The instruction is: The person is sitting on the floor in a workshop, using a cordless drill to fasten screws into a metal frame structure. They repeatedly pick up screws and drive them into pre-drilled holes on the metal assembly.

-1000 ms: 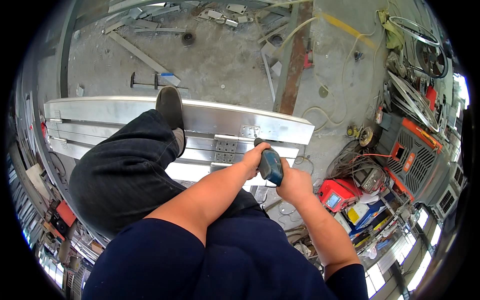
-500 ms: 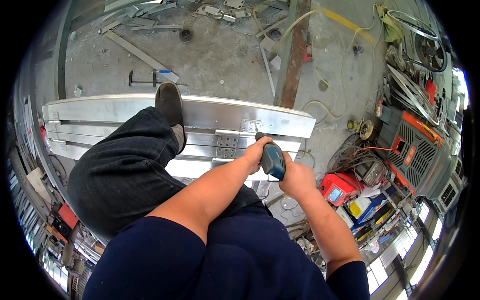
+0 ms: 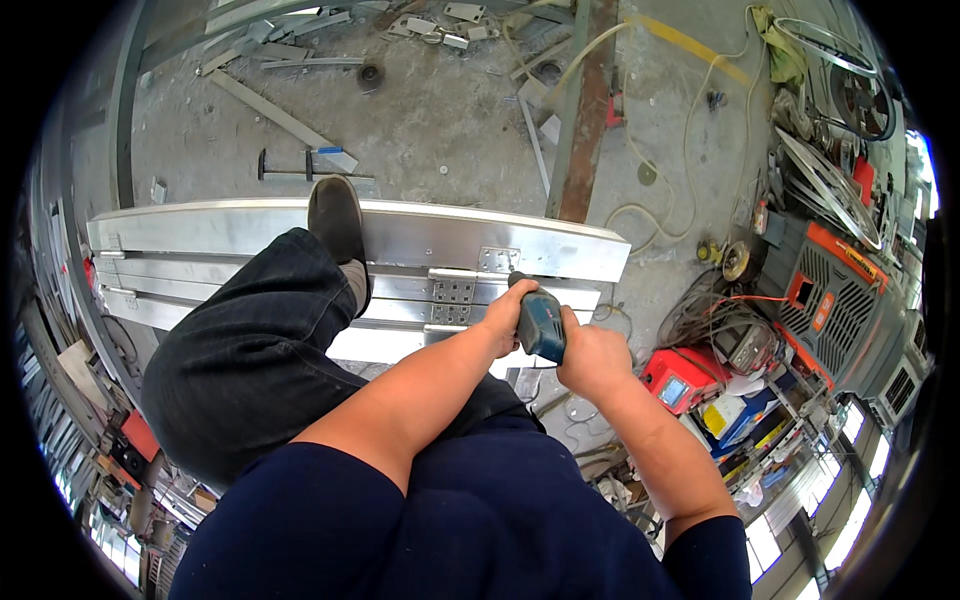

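Note:
Both of my hands hold a dark teal power drill (image 3: 542, 327), its black front end pointing away from me at the metal below. My left hand (image 3: 508, 318) is closed round the front left side of the drill. Behind it, my right hand (image 3: 595, 352) grips the drill's right rear, with the handle hidden beneath. Under the drill lie long silvery metal beams (image 3: 400, 230), side by side. Holed hinge plates (image 3: 452, 296) join them, and another holed plate (image 3: 499, 260) sits just beyond the drill tip. Whether the tip touches metal is hidden. My shoe (image 3: 336, 215) rests on the beams.
A bar clamp (image 3: 312, 165) and metal offcuts (image 3: 275, 110) lie on the concrete floor beyond the beams. A rusty steel beam (image 3: 588, 140) and a pale hose (image 3: 690, 150) run there too. On the right stand an orange-grey machine (image 3: 830, 300), a red box (image 3: 682, 378) and tangled cables (image 3: 700, 310).
The beams and my shoe sit slightly lower in the picture, as the view has shifted a little. Both hands keep their hold on the drill, which has tilted slightly.

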### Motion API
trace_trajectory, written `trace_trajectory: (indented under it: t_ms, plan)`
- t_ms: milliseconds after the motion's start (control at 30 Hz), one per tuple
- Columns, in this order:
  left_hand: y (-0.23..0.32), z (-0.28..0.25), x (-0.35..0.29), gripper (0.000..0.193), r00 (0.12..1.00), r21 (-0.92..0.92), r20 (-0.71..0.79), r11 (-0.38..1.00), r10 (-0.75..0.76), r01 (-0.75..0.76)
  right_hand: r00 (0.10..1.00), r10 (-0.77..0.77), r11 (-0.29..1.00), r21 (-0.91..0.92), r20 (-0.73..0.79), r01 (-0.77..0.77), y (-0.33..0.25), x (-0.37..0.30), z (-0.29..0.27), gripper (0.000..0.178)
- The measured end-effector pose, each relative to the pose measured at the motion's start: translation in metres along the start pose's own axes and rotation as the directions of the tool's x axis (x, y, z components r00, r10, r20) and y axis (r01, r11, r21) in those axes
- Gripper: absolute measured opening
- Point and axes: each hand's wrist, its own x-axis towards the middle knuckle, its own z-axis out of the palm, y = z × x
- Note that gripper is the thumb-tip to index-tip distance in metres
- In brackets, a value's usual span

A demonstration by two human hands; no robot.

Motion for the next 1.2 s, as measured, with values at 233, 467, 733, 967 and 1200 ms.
trace_trajectory:
  t_ms: [233,467,733,967,1200]
  plan:
    - [-0.001,0.003,-0.003,0.039,1.000,-0.001,-0.008,1.000,-0.001,0.001,0.999,-0.034,0.999,-0.010,-0.017,0.034,0.005,0.001,0.003,0.067]
    - [0.000,0.005,-0.006,0.038,1.000,-0.034,0.014,0.999,-0.003,0.004,1.000,-0.026,0.999,-0.021,-0.006,0.026,0.005,0.002,0.004,0.066]
    - [-0.002,0.001,-0.001,0.037,0.999,-0.045,0.035,0.999,-0.011,0.012,1.000,-0.027,0.998,-0.054,0.013,0.028,0.002,0.003,-0.002,0.066]
    - [0.001,0.005,-0.011,0.039,0.999,0.030,-0.035,1.000,0.004,-0.003,0.999,-0.009,1.000,-0.002,-0.040,0.009,0.007,0.002,0.010,0.074]
    - [0.005,0.003,-0.012,0.041,1.000,0.063,-0.017,0.998,-0.006,0.007,0.999,0.018,1.000,-0.015,-0.045,-0.019,0.004,0.004,0.010,0.073]
